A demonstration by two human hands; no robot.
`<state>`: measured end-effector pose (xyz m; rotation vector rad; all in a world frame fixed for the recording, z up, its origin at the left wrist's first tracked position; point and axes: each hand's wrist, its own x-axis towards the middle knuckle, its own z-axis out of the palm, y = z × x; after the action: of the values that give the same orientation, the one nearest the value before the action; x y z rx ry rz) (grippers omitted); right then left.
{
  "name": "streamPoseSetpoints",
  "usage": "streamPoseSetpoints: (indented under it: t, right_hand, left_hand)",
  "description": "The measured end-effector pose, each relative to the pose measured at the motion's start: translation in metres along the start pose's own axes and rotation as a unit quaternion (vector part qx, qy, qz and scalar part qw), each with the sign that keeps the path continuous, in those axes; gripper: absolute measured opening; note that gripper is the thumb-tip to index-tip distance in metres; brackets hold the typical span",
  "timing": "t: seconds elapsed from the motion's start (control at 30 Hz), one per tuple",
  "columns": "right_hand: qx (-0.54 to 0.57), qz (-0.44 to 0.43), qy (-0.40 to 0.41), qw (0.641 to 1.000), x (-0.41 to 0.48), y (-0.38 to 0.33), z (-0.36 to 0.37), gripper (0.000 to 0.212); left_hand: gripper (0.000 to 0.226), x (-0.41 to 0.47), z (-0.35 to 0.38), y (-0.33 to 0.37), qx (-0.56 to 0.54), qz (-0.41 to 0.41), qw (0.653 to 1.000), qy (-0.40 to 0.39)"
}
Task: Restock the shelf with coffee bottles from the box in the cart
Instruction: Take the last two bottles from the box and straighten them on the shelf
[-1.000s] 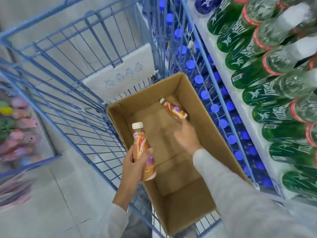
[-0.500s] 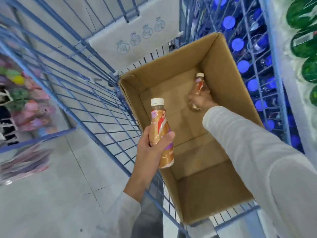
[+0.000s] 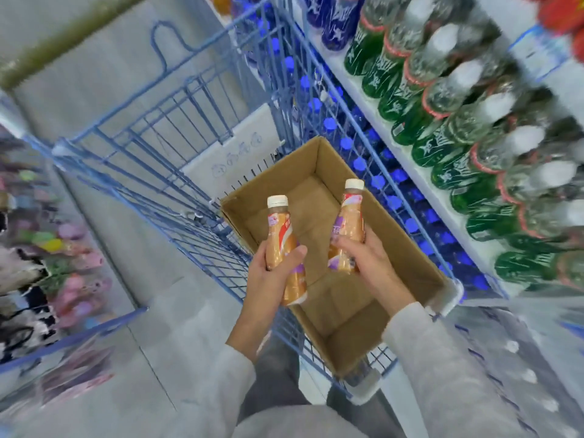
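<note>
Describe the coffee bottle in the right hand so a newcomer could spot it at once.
Find the blue wire cart, then the open cardboard box in it. Over the box the right hand holds a white-capped orange coffee bottle. Its twin in the left hand sits farther from the green bottles.

The box (image 3: pixel 407 248) sits in the cart (image 3: pixel 177 172), with the shelf (image 3: pixel 420 172) to its right

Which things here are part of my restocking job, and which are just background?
In the job:
left hand gripping one coffee bottle
right hand gripping a second coffee bottle
cardboard box, no other bottle visible inside
blue cart

Just about:
green bottles at right
blue-capped bottles beyond the cart wall
blurred pink goods at left
</note>
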<state>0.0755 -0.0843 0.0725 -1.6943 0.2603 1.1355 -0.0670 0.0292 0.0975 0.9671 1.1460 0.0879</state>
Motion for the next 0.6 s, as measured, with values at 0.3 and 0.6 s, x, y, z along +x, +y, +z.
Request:
streamPoseSetpoints:
  t: [0.3, 0.6]
  right_hand:
    - [0.068, -0.126, 0.056, 0.988, -0.169, -0.040, -0.049, 0.057]
    - [0.195, -0.236, 0.163, 0.938, -0.284, -0.012, -0.148, 0.052]
  left_hand:
    - [0.028, -0.079, 0.058, 0.058, 0.072, 0.112, 0.982, -0.136]
    - [0.034, -0.183, 0.154, 0.053, 0.130, 0.209, 0.924, -0.293]
